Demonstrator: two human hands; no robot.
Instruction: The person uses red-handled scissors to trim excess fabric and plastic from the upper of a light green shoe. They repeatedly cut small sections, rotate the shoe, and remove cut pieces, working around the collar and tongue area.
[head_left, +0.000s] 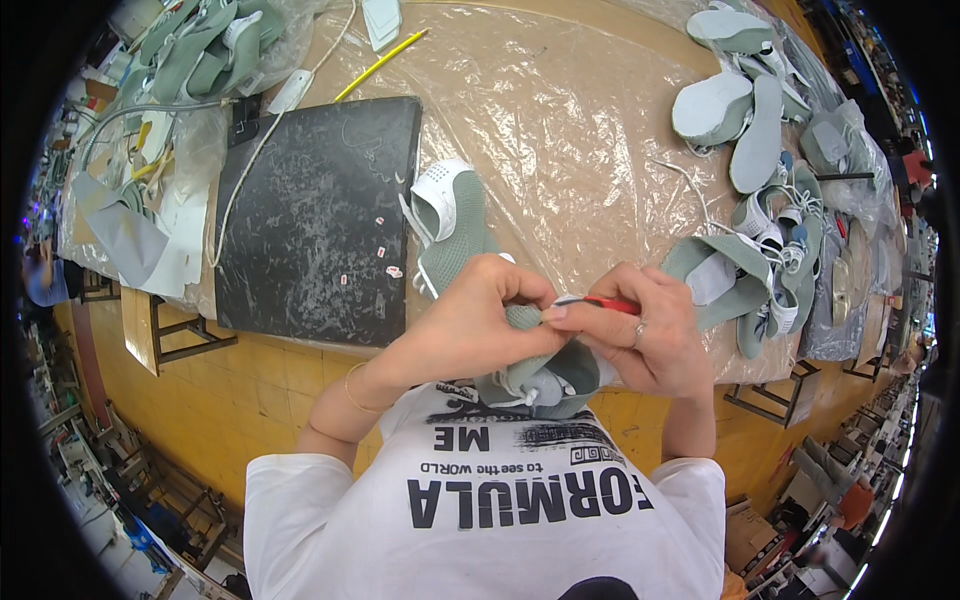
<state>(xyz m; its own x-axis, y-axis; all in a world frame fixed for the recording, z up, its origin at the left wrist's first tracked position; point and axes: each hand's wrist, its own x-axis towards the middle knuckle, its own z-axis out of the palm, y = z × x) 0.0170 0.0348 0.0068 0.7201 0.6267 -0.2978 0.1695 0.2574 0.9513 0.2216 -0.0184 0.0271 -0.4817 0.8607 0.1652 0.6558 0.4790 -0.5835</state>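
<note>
My left hand (488, 318) is closed on a grey-green knit shoe upper (548, 385), pinching its edge between thumb and fingers in front of my chest. In my right hand (648, 330) is a small red-handled tool (612, 303) with a thin metal tip. That tip reaches the fabric beside my left thumb; whether it is a blade or tweezers I cannot tell. My hands hide much of the upper. Just beyond my left hand, another green shoe upper (462, 225) with a white heel lies on the plastic-covered table (560, 130).
A black board (315, 215) with small labels on it lies left of the upper. Behind it are a yellow pencil-like stick (382, 64) and a white cord (300, 88). More green uppers (205, 50) are heaped far left; several uppers and pale insoles (755, 135) crowd the right.
</note>
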